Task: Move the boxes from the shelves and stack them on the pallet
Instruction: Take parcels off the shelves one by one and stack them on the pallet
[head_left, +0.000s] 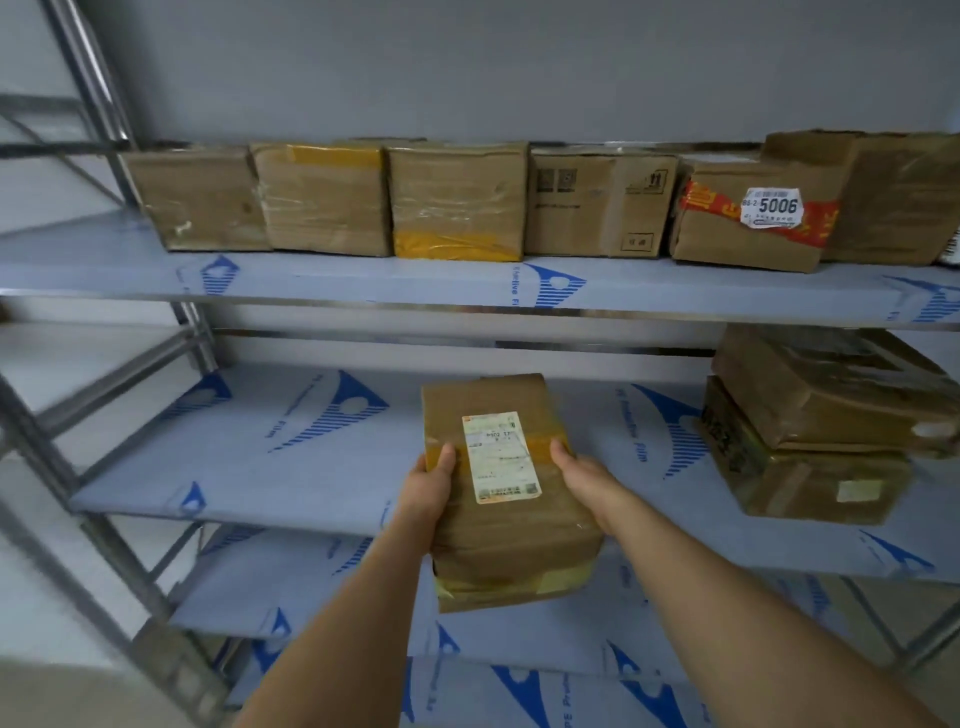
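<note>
The taped carton (506, 488) is held between both hands, half off the front edge of the middle shelf (291, 457), at centre frame. Left hand (428, 486) is clamped on the carton's 9 o'clock side, thumb over the top edge; right hand (582, 475) is pressed against the 3 o'clock side, fingers hidden behind the wall, so wrap cannot be told exactly.

Handling, judged: corrugated card wrapped in clear and yellow tape, so slick under the palms. Walls look slightly crushed, so moderately stiff, not rigid. A light-to-medium load is suggested by the compact size; actual weight cannot be told. A grip low on the two long sides, fingers under the bottom edge, would be safest against slipping.

Writing: a white shipping label (501, 457) is stuck on top, barcode at its near end; text too blurred, only something like "P802 T7" is made out. At 2 o'clock on the upper shelf (467, 283), a carton with red printed tape (748, 223) carries a white sticker (772, 208) reading "5006". Handling symbols are printed on the neighbouring carton (597, 205); unreadable. "Protective Film" is partly legible in blue on the shelf film. Two stacked cartons (821, 426) sit at 3 o'clock on the middle shelf. Pallet not in view.
</note>
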